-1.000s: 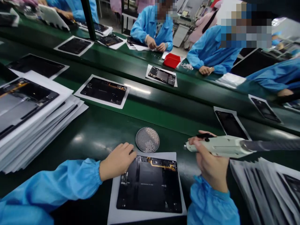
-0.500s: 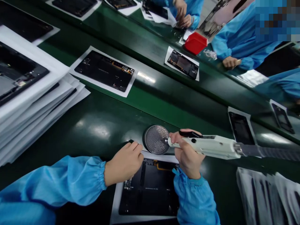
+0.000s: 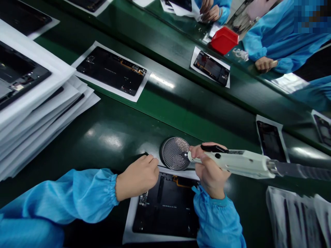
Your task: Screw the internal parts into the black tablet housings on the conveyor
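A white electric screwdriver [image 3: 239, 163] with a black lever lies in my right hand [image 3: 210, 171], fingers wrapped round its front end. Its tip is at a round metal screw dish [image 3: 175, 154] with a dimpled surface; whether it touches a screw is too small to tell. My left hand [image 3: 138, 177] is curled closed left of the dish, over the upper left corner of an opened black tablet [image 3: 168, 215]. What its fingers hold, if anything, is hidden. The tablet lies on a white sheet [image 3: 129, 220], with an orange flex cable near its top edge.
Stacked tablets between white sheets [image 3: 51, 106] stand at left, and another sheet stack [image 3: 292, 213] at lower right. Tablets on sheets lie along the green line, including one tablet [image 3: 111, 70] beyond the dish. Across it are a red bin [image 3: 224, 40] and co-workers' blue sleeves [image 3: 271, 31].
The view has shifted slightly, so the far tablets and red bin sit higher. My right hand keeps the screwdriver at the dish, and my left hand stays curled over the tablet's corner.
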